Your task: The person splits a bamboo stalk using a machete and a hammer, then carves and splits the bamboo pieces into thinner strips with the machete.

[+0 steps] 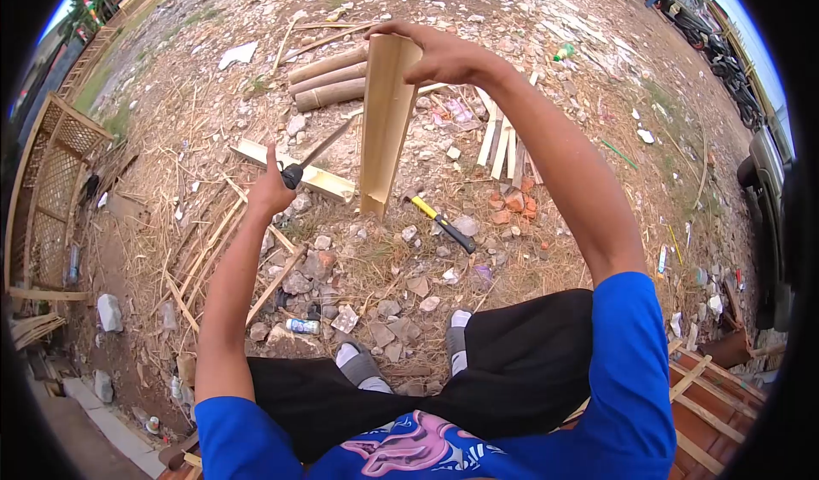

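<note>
In my left hand [271,192] is the black handle of a large knife [326,145], its blade angled up and right toward the bamboo. My right hand [439,55] grips the top end of a split bamboo half [386,130]. This piece stands upright with its hollow side facing me, and its lower end is at the ground. Behind the knife hand lies another split bamboo half [328,183]. A hammer [442,224] with a yellow and black handle rests on the ground to the right of the upright piece.
Several whole bamboo lengths [328,90] lie behind the upright piece. Bamboo strips [505,149] are at the right, near broken bricks [514,203]. Stones and a can [303,326] lie before my feet. A woven bamboo panel [60,181] leans at left; motorcycles [729,75] stand far right.
</note>
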Action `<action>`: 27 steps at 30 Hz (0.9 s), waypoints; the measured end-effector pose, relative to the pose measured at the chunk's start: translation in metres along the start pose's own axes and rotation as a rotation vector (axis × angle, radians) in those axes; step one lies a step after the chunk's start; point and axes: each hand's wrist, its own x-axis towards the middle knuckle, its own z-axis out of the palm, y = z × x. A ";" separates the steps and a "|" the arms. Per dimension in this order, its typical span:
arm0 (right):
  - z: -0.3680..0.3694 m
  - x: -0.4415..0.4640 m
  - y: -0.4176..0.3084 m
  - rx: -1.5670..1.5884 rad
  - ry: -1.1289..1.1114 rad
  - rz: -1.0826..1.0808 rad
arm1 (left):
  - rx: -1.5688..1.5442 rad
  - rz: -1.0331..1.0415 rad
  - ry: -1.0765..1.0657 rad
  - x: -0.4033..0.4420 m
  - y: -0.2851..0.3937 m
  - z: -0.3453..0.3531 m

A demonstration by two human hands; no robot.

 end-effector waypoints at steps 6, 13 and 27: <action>0.013 -0.008 0.012 -0.012 0.181 0.012 | 0.079 -0.043 -0.129 -0.003 -0.038 0.009; 0.006 0.012 0.021 -0.145 0.208 -0.039 | 0.131 -0.101 -0.130 0.003 -0.048 0.008; 0.022 0.010 -0.005 -0.294 0.182 -0.088 | 0.185 -0.056 -0.157 0.001 -0.036 0.010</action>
